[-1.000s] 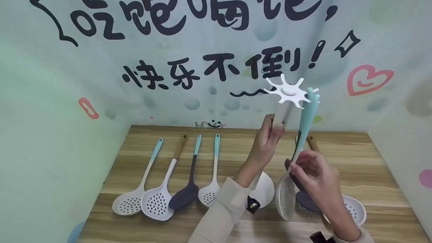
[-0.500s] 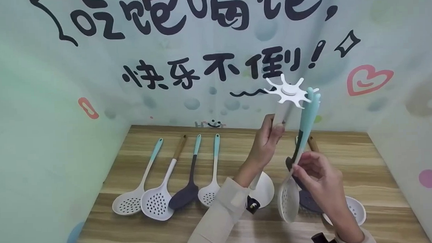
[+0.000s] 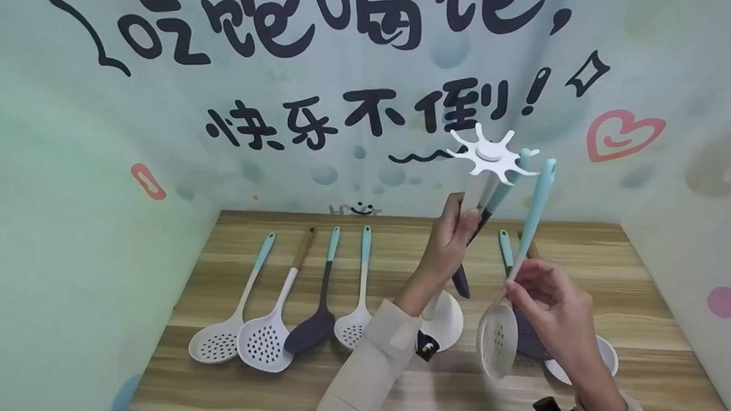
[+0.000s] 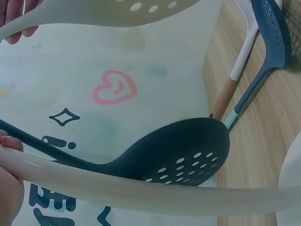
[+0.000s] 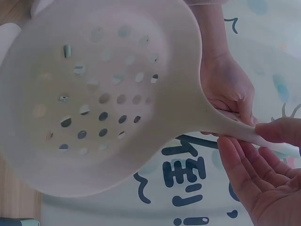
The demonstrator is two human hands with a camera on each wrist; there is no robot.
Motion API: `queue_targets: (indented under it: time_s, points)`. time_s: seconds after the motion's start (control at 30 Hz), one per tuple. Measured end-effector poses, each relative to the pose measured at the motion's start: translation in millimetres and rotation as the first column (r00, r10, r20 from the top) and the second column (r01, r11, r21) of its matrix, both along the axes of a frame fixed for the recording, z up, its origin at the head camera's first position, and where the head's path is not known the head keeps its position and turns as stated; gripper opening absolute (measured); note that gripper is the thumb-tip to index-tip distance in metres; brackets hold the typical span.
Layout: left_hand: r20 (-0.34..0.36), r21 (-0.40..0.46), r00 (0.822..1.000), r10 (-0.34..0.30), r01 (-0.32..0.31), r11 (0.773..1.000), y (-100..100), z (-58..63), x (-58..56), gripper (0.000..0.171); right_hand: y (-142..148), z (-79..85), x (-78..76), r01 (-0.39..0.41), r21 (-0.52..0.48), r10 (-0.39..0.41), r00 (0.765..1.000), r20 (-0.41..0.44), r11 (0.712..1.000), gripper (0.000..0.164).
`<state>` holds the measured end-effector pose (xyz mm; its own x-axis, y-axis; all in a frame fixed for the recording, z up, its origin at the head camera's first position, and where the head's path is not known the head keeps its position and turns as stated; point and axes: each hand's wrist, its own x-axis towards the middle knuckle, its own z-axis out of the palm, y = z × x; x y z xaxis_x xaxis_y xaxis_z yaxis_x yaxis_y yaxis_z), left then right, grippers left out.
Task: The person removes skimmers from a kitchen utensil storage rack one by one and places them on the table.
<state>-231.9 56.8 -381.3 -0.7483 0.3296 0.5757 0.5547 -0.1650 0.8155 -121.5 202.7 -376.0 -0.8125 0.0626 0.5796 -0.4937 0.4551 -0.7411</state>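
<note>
My left hand grips the post of a white utensil rack with a star-shaped ring of hooks on top and a round base below. A dark slotted spoon with a teal handle hangs at the rack, partly hidden behind the post and hand in the head view. My right hand pinches the neck of a white slotted spoon between thumb and fingers. Its teal handle points up, right of the hooks, and its perforated bowl hangs down. In the right wrist view this bowl fills much of the frame.
Left on the wooden table lie a white skimmer, a wooden-handled white skimmer, a dark turner and a small white slotted spoon. Right, a dark slotted utensil and a white one lie partly behind my right hand.
My right hand has moved slightly right and down with the white slotted spoon, parting its handle from the dark one. The dark slotted spoon has swung left behind the post. My left hand stays still.
</note>
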Motion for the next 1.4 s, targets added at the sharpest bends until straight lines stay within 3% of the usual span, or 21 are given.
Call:
queue_targets:
  time_s: [0.2,0.6,0.87,1.03,1.4]
  points:
    - [0.002,0.028,1.0,-0.017,0.017,0.999,-0.2,0.9,-0.1,0.057,8.2,4.9,1.5,0.001,-0.038,-0.002,1.0,-0.029,0.999,0.031]
    - [-0.041,0.029,0.999,-0.011,0.012,1.0,1.4,0.0,-1.7,0.061,41.0,11.6,5.0,0.159,-0.063,-0.158,0.987,0.015,0.985,0.03]
    - [-0.053,0.018,0.999,0.011,-0.01,1.0,2.0,-1.6,-2.7,0.063,66.0,16.0,5.5,0.305,-0.052,-0.3,0.951,0.076,0.951,0.031]
    - [-0.042,0.038,0.999,-0.01,0.012,0.999,2.0,-1.9,-2.4,0.06,83.7,12.9,2.5,0.36,-0.026,-0.356,0.93,0.088,0.933,0.031]
    - [-0.02,0.059,1.0,-0.023,0.024,0.998,2.5,-0.5,-1.5,0.063,124.5,-2.0,-6.2,0.485,0.047,-0.486,0.862,0.14,0.873,0.031]
